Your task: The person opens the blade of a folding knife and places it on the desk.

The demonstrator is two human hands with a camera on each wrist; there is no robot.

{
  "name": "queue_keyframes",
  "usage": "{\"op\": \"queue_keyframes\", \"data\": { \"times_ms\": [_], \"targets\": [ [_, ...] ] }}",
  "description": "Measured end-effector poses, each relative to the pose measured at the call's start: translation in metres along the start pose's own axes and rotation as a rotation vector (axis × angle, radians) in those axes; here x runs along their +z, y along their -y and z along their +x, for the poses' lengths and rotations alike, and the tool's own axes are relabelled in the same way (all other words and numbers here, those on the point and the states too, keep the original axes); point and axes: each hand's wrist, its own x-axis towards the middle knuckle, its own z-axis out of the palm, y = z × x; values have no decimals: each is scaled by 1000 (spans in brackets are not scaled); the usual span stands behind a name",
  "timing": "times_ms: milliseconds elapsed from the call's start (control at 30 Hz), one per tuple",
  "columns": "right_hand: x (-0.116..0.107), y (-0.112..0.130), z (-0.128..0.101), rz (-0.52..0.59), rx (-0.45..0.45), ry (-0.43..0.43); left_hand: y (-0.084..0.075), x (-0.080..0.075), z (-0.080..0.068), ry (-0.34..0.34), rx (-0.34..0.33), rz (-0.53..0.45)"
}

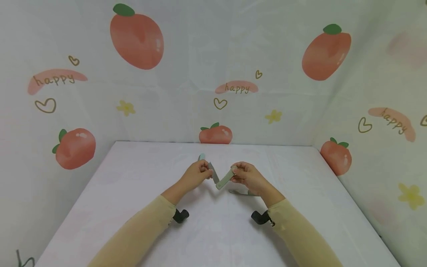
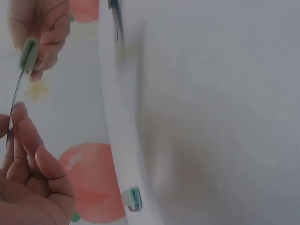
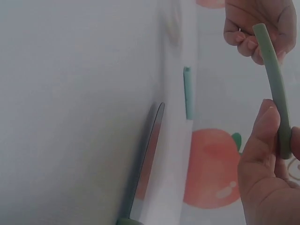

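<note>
Near the centre of the head view, just above a white table (image 1: 133, 207), a folding knife (image 1: 220, 178) was held half open between two hands, its blade and green handle forming a V. On the left of centre, the left hand (image 1: 197, 174) pinched the blade's upper end with curled fingers (image 2: 28, 140). On the right of centre, the right hand (image 1: 248, 178) gripped the handle's upper end, thumb and fingers clamped round it (image 3: 262, 140). Just below the right hand in the head view, a second knife (image 1: 240, 192) lay flat on the table. Behind the left hand, a small pale-green piece (image 1: 201, 157) rested on the table. At the back and sides hung a cloth backdrop (image 1: 213, 55) printed with peaches, hearts and the word "happy".
</note>
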Motion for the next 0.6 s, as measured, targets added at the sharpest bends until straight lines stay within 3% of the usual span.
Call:
{"op": "queue_keyframes", "data": {
  "times_ms": [100,267,433,600],
  "targets": [
    [-1,0,1,-35,0,33,1,-5,2,30,-34,27],
    [-4,2,3,-91,28,88,1,-12,3,146,-71,11],
    [-8,7,5,-153,72,156,-2,-17,5,241,-66,25],
    [-12,11,8,-223,101,235,0,-19,8,282,-39,49]
  ]
}}
